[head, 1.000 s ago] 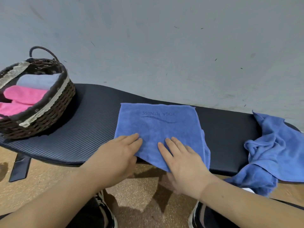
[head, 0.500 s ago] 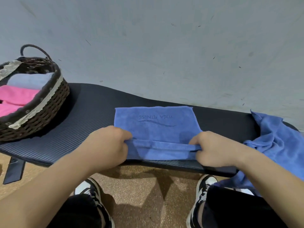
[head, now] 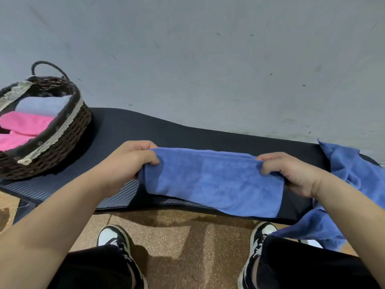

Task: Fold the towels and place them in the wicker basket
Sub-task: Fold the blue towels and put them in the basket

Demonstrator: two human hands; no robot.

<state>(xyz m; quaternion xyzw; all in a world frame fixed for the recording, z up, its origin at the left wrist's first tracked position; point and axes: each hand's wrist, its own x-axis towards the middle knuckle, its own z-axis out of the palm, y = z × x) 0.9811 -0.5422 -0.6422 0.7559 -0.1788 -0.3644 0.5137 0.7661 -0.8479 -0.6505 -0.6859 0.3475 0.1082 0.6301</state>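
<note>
Fingers of the left hand curl round the left end of the folded blue towel, and the right hand pinches its right end, holding it over the near edge of the black mat. At ten o'clock stands the wicker basket with pink towels and a pale blue towel inside; a crumpled blue towel lies at three o'clock.

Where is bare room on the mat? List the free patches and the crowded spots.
Free: black mat between wicker basket and left hand; the mat strip between the held blue towel and the wall. Crowded: right end, where the crumpled blue towel lies beside the right hand.
</note>
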